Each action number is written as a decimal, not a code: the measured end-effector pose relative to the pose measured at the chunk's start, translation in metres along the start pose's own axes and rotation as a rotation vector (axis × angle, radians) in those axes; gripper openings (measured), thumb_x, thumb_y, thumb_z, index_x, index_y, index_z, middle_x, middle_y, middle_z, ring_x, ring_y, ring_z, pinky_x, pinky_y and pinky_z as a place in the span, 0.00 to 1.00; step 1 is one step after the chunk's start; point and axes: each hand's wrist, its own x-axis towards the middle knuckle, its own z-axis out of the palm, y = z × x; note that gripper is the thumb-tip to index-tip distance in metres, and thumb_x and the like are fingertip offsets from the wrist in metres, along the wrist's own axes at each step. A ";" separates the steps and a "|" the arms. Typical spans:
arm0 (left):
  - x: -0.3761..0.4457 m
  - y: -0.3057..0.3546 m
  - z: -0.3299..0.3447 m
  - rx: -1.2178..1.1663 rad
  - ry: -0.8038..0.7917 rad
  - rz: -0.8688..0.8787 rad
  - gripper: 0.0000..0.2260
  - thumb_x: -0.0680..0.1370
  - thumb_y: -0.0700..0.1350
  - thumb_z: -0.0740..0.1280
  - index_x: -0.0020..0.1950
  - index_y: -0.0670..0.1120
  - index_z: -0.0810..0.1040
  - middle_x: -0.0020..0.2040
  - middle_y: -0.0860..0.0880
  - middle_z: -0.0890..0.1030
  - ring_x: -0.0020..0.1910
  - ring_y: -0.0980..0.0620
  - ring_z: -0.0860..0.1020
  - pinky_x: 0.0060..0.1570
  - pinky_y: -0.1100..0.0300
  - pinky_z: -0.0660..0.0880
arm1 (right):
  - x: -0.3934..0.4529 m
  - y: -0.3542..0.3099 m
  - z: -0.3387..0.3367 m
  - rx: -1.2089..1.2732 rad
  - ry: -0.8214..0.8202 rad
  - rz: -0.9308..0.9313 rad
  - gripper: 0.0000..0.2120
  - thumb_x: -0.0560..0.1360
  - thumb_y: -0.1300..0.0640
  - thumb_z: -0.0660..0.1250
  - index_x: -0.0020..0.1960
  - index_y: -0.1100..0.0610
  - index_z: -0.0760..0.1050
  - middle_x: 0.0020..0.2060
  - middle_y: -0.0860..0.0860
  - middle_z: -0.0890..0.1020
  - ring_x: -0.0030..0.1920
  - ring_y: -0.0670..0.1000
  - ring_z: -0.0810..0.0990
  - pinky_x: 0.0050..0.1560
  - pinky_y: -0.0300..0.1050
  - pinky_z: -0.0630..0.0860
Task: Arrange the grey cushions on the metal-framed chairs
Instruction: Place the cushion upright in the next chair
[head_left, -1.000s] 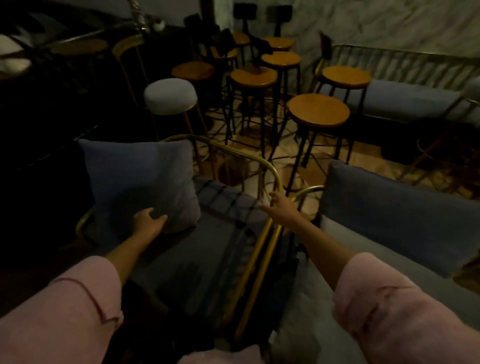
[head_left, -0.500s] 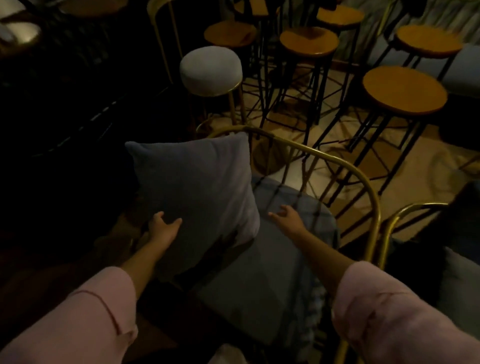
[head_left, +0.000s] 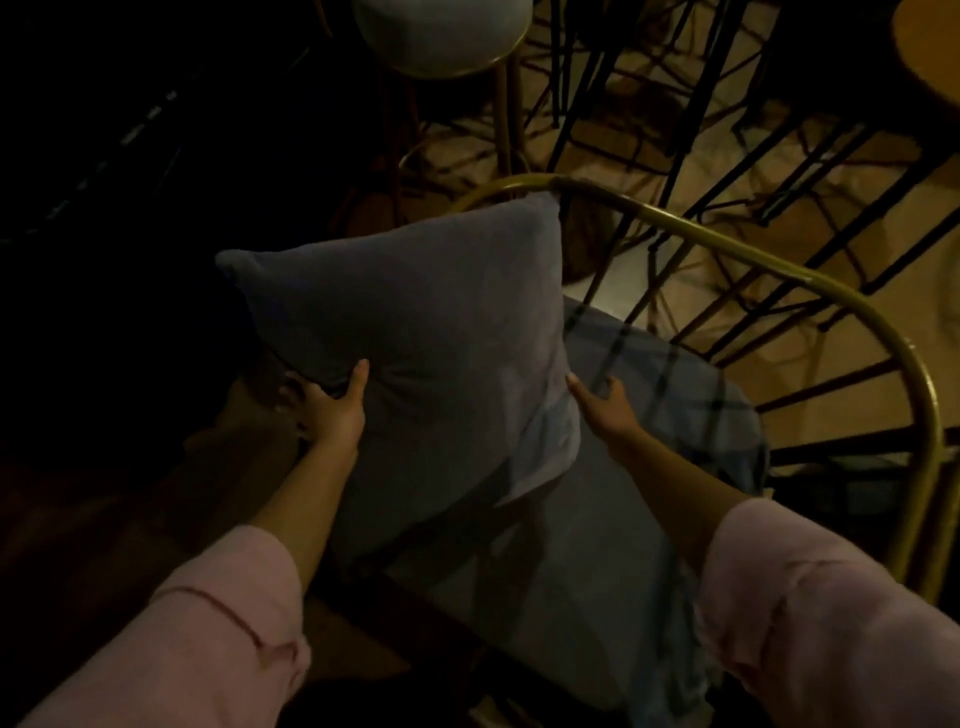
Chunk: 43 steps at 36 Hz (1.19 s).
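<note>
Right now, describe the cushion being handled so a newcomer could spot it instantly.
Start at the gold metal-framed chair with the curved back rail, in the middle of the view. On its grey seat pad a square grey cushion stands tilted against the left of the rail, with the left hand and right hand at its sides. It is the only loose, upright cushion; the pad lies flat.

- A white round-topped stool (head_left: 441, 31) is seen at the top edge.
- Black stool legs (head_left: 691, 140) are spread across a tan floor (head_left: 810, 322).
</note>
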 end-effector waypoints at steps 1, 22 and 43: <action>0.028 -0.020 0.007 -0.024 0.002 -0.009 0.60 0.55 0.82 0.62 0.79 0.51 0.54 0.80 0.44 0.59 0.77 0.39 0.60 0.75 0.40 0.59 | 0.007 -0.003 0.006 0.025 -0.003 0.021 0.44 0.74 0.39 0.69 0.79 0.58 0.53 0.77 0.57 0.64 0.74 0.60 0.67 0.69 0.53 0.68; 0.040 -0.017 -0.014 0.082 0.029 0.215 0.46 0.63 0.77 0.64 0.71 0.48 0.67 0.69 0.45 0.76 0.67 0.44 0.75 0.69 0.45 0.69 | 0.043 -0.023 0.032 0.133 -0.119 0.159 0.48 0.67 0.22 0.58 0.77 0.52 0.62 0.76 0.55 0.66 0.75 0.60 0.65 0.75 0.61 0.59; -0.083 0.015 0.050 0.148 -0.466 0.436 0.34 0.70 0.54 0.76 0.72 0.44 0.69 0.70 0.44 0.74 0.68 0.45 0.74 0.65 0.51 0.73 | -0.110 0.166 -0.085 0.454 0.097 0.442 0.60 0.53 0.16 0.63 0.77 0.48 0.64 0.73 0.50 0.70 0.72 0.59 0.70 0.73 0.61 0.66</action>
